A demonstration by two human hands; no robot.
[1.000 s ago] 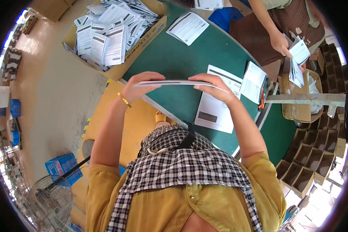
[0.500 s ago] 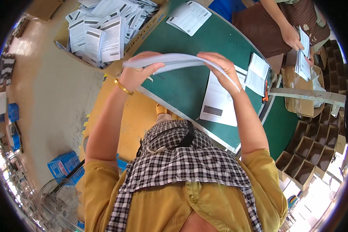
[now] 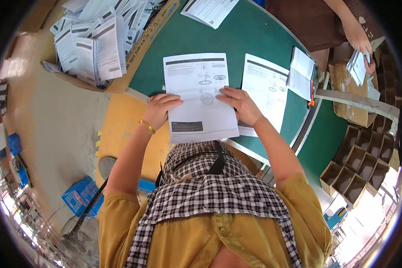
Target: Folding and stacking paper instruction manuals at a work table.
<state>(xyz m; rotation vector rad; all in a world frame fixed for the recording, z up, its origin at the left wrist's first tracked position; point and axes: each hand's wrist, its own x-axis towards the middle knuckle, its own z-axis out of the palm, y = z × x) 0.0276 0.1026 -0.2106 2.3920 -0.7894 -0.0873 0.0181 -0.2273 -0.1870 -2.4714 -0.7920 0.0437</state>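
Note:
A printed instruction sheet, with line drawings and dark bars, lies flat and unfolded before me over the near edge of the green table. It may be more than one sheet thick. My left hand is closed on its left edge, fingers lying over the top. At the right edge, my right hand grips the paper, its fingertips resting on the printed face. Both thumbs are mostly hidden. Just right of it, partly under my right forearm, lie similar flat sheets.
A cardboard box heaped with folded leaflets stands at the far left. More papers lie at the table's far side. Folded leaflets and an orange tool sit at right, near a co-worker's hand. Divided cartons stand beyond.
The paper was raised and bowed edge-on between my hands; now it is lowered, flattened, its printed face up. My hands have come down and closer together. The co-worker's hands have shifted.

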